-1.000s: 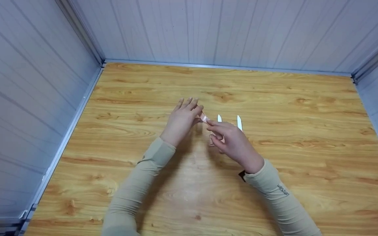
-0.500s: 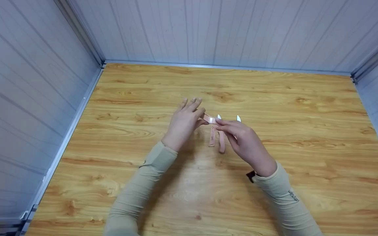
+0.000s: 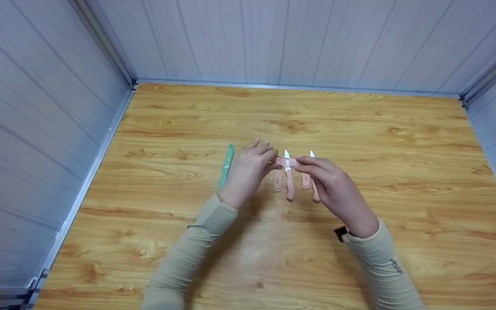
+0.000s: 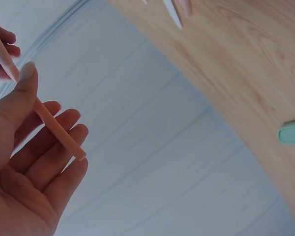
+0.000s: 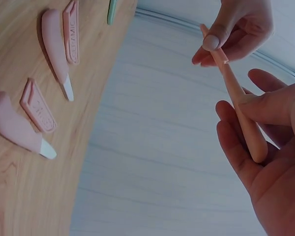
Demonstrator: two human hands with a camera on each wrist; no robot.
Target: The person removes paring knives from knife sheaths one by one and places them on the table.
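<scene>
My left hand (image 3: 250, 168) pinches the pink sheath (image 5: 220, 56); my right hand (image 3: 338, 185) grips the pink knife handle (image 5: 248, 131), both raised above the wooden table (image 3: 274, 267), near two bare-bladed knives (image 3: 290, 189). Best to keep sheath and handle in line, fingertips off the edge; how much blade is exposed, I can't tell.

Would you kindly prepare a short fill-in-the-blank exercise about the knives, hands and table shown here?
1. On the wooden table lie ____ pink knives with bare white blades.
2. The long object lying beside the left hand is coloured ____.
3. In the right wrist view, the upper loose sheath is lettered ____.
4. The raised pink handle is held in the person's ____ hand.

Missing words: two; green; CERAMIC; right.
</scene>
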